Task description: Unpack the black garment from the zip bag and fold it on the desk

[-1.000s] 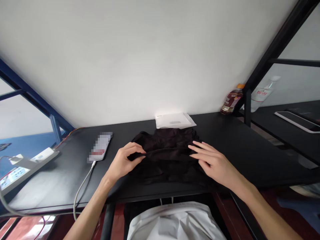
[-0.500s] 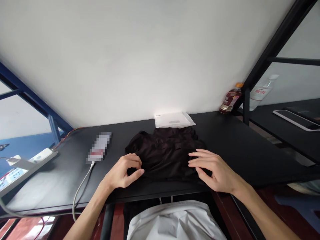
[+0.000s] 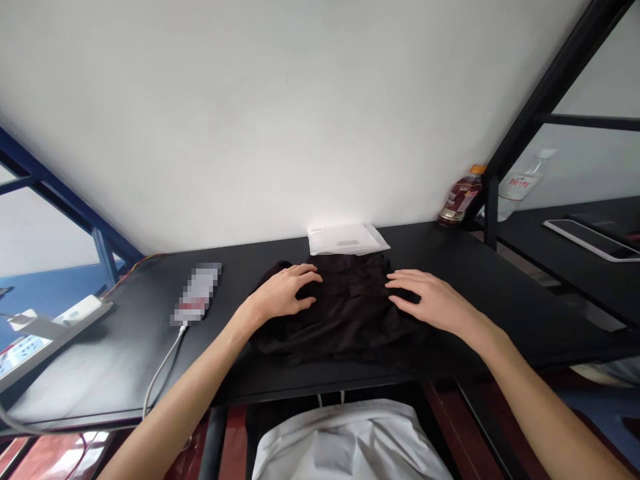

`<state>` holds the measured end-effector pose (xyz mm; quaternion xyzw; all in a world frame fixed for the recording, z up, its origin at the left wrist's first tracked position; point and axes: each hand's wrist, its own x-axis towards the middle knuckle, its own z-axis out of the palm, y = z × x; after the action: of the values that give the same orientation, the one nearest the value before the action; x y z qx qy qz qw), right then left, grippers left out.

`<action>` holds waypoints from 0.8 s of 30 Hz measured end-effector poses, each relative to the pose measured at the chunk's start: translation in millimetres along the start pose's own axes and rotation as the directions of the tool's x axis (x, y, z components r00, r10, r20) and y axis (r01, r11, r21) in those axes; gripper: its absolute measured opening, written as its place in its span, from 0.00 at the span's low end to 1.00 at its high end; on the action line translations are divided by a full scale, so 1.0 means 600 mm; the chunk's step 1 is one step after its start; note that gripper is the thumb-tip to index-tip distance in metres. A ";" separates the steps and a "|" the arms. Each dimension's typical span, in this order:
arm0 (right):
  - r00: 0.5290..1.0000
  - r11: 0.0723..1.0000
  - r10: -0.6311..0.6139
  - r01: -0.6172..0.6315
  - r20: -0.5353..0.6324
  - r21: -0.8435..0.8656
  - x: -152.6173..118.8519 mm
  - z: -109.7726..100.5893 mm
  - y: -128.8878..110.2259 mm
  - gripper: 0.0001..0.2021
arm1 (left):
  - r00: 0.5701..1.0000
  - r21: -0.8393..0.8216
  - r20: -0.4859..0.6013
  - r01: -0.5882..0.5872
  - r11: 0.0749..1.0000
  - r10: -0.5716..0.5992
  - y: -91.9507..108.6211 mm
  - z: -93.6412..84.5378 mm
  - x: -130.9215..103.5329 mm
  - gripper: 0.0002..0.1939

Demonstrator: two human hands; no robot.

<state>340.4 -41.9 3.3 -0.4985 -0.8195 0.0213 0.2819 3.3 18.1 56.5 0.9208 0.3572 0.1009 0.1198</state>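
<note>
A black cloth garment (image 3: 345, 327) lies bunched and wrinkled on the black desk; its exact kind I cannot make out. My left hand (image 3: 287, 291) rests over its upper left part, fingers apart and slightly curled. On the opposite side, my right hand (image 3: 425, 297) reaches in with fingers spread, the tips at the garment's upper right edge. Neither hand grips the cloth. A flat white pouch (image 3: 347, 240) lies just beyond the garment, against the wall.
A phone (image 3: 197, 293), blurred out, lies at left on a white cable (image 3: 163, 370). Farther left is a white power strip (image 3: 60, 333). A dark drink bottle (image 3: 461, 197) stands back right by the black frame post (image 3: 491, 213). Beyond it are a clear bottle (image 3: 523, 187) and a tablet-like device (image 3: 595, 240).
Both hands have moved away from me, toward the far part of the garment. My left hand has also shifted right and its fingers have opened out more.
</note>
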 end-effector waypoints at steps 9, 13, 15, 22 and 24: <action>0.971 0.977 0.201 -0.189 -0.127 0.099 0.056 0.005 0.016 0.13 | 0.959 -0.025 -0.107 0.260 0.965 -0.261 -0.015 0.001 0.051 0.14; 0.955 0.955 0.291 -0.293 -0.054 -0.035 0.091 0.018 0.026 0.12 | 0.933 -0.040 -0.118 0.338 0.940 -0.340 -0.030 0.013 0.079 0.13; 0.934 0.921 0.357 -0.350 0.014 -0.171 0.098 0.030 0.026 0.10 | 0.922 -0.035 -0.126 0.365 0.930 -0.367 -0.035 0.021 0.084 0.13; 0.930 0.885 0.365 -0.333 0.041 -0.326 0.091 0.052 0.017 0.10 | 0.914 0.024 -0.233 0.348 0.937 -0.333 -0.034 0.030 0.053 0.12; 0.955 0.902 0.298 -0.280 0.003 -0.329 0.090 0.049 0.013 0.10 | 0.932 0.076 -0.265 0.276 0.958 -0.247 -0.027 0.028 0.035 0.09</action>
<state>314.0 14.2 0.0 -0.6531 -0.7360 -0.0592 0.1680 13.0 41.4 38.0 0.8498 0.4942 0.1801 0.0340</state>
